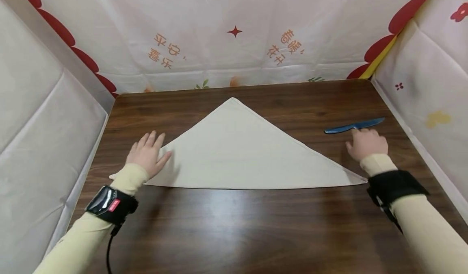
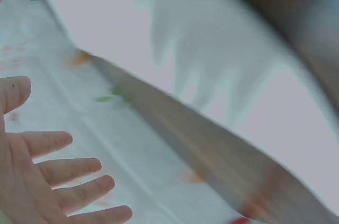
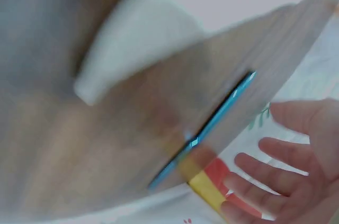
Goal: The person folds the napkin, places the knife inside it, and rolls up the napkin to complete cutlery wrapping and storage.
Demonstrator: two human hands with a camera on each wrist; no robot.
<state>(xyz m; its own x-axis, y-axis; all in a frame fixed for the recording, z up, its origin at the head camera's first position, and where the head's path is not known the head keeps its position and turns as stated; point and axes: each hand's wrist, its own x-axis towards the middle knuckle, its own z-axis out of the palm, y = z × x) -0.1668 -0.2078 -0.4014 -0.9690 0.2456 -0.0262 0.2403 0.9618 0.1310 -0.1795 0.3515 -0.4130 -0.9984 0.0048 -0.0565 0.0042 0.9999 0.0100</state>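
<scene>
Your left hand (image 1: 148,155), fingers spread, is over the white triangular fabric cloth (image 1: 234,152); your right hand (image 1: 369,144), fingers loosely extended, is beside the slim, glossy blue knife (image 1: 354,126) near the brown wood-grain table's (image 1: 226,229) right edge.

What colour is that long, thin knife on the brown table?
The long, thin knife is blue from end to end; it shows best in the head view.

Cream sleeves (image 1: 427,225), black wristbands (image 1: 396,186), black cable (image 1: 109,251)
</scene>
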